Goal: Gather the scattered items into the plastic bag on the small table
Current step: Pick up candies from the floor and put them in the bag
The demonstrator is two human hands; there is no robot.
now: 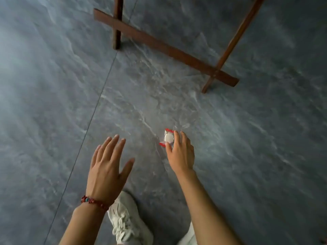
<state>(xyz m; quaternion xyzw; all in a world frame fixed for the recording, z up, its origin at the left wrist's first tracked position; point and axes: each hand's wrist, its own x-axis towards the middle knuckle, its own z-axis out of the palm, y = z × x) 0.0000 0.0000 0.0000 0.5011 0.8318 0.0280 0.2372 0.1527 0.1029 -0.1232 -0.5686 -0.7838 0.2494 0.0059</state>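
- Fingers [177, 137] of the right hand [180, 154] curl over a small red-and-white wrapper [167, 137], with the thumb at its near edge; whether the wrapper lies on the floor or is lifted is unclear.
- Gray marbled floor [247, 138] fills the view.
- Brown wooden table legs [164, 46] with a crossbar stand beyond the hands.
- Left hand [108, 168] hovers flat, fingers straight and slightly spread, holding nothing.
- White sneaker [127, 221] sits below it.
- Red beaded bracelet [94, 202] circles the left wrist.
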